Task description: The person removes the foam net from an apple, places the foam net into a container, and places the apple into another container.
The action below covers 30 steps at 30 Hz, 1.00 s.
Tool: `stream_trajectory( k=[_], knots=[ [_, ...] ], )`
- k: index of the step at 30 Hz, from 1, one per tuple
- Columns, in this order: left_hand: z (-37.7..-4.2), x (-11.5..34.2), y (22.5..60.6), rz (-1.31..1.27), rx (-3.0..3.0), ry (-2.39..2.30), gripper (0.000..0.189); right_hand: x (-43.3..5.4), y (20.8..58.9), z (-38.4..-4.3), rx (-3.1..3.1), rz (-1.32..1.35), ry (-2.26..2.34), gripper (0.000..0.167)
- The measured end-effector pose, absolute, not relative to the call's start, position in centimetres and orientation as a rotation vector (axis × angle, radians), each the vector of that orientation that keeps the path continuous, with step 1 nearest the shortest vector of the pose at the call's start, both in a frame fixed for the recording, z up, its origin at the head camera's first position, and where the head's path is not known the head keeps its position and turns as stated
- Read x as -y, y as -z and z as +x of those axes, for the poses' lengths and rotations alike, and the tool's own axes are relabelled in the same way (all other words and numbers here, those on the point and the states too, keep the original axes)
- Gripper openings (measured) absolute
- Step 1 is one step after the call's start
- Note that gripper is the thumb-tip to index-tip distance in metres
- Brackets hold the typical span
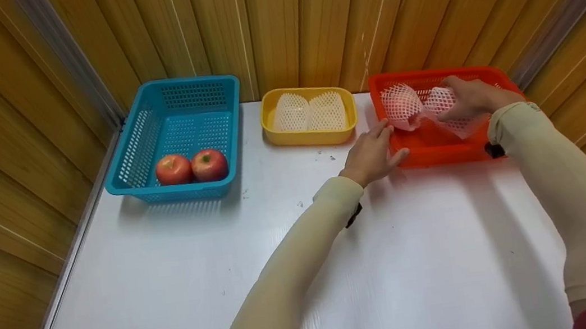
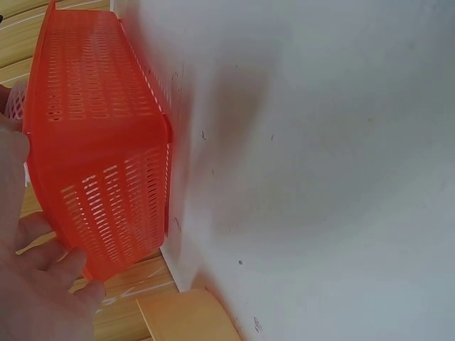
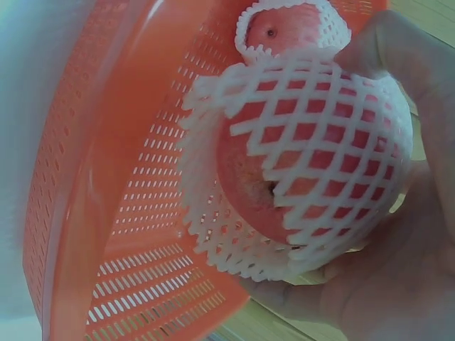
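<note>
Right wrist: round red apple (image 3: 245, 177) in white, diamond-holed foam netting (image 3: 328, 150).

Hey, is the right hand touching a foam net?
Touching: the right wrist view shows the right hand gripping the foam net around an apple.

arms (image 1: 282, 279) stretched forward | left hand (image 1: 370, 155): thumb (image 1: 399, 158) spread from fingers (image 1: 379, 129) | right hand (image 1: 470, 97): curled, gripping
</note>
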<state>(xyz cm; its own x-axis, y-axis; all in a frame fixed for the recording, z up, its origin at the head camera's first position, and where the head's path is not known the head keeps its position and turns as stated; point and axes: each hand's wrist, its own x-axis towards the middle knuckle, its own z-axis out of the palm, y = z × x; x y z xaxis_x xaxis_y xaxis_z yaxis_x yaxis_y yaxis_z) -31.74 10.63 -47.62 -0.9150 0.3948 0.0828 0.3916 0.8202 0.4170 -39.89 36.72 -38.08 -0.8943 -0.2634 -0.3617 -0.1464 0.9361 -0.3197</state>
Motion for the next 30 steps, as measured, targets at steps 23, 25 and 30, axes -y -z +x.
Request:
stream_trajectory(
  k=[23,25,30],
  knots=[
    [-31.6,-10.4,47.9,0.756,-3.023,-0.633,0.074,-38.0,38.0,-39.5,-2.818,-0.317,0.449,0.094],
    [-31.5,-10.4,47.9,0.758,-3.026,-0.642,0.074,-38.1,38.0,-39.4,-2.828,-0.316,0.454,0.094],
    [-31.5,-10.5,48.0,0.751,-3.015,-0.683,0.074,-38.5,37.8,-39.4,-2.838,-0.314,0.462,0.096]
  ],
)
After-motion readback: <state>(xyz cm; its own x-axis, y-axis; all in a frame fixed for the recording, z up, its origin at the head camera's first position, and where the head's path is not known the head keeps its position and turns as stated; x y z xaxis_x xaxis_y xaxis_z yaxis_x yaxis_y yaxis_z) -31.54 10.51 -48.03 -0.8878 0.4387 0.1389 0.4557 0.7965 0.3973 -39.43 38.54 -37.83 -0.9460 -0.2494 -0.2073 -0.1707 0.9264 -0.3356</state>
